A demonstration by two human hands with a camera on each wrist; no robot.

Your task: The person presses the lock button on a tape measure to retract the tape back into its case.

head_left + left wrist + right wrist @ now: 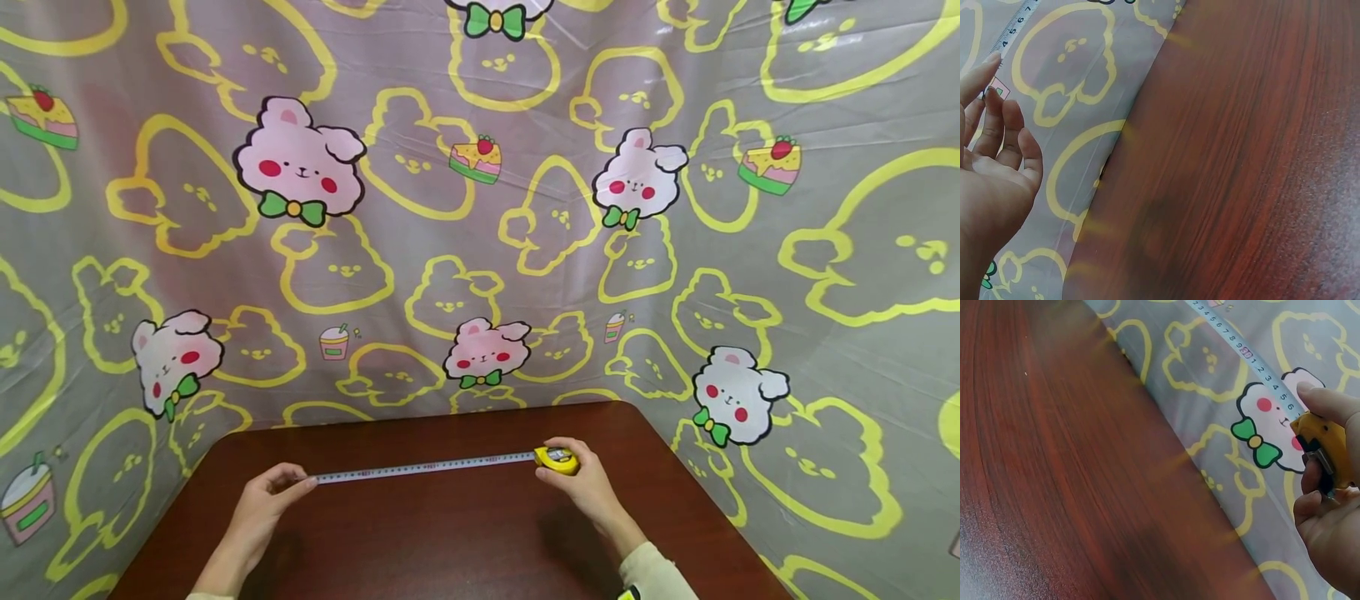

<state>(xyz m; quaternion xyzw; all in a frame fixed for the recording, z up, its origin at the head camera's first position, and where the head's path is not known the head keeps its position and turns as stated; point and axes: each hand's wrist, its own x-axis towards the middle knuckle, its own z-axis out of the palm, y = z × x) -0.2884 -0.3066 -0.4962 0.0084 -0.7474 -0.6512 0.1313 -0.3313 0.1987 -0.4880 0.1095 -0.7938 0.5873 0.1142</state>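
- The person's left hand seems to pinch the end of a thin white numbered tape blade; fingers hide the very tip, so hard to swear to it.
- Right hand is wrapped round the rounded yellow tape-measure case.
- Looks like the blade-held-taut step, above the table; next move probably calls for two firm, level grips.
- Decent room over the reddish-brown wood-grain table.
- Beyond its far edge and sides, grey cartoon-print curtain boxes everything in.

Screened-off, room type unclear: cartoon-print sheeting around brown table.
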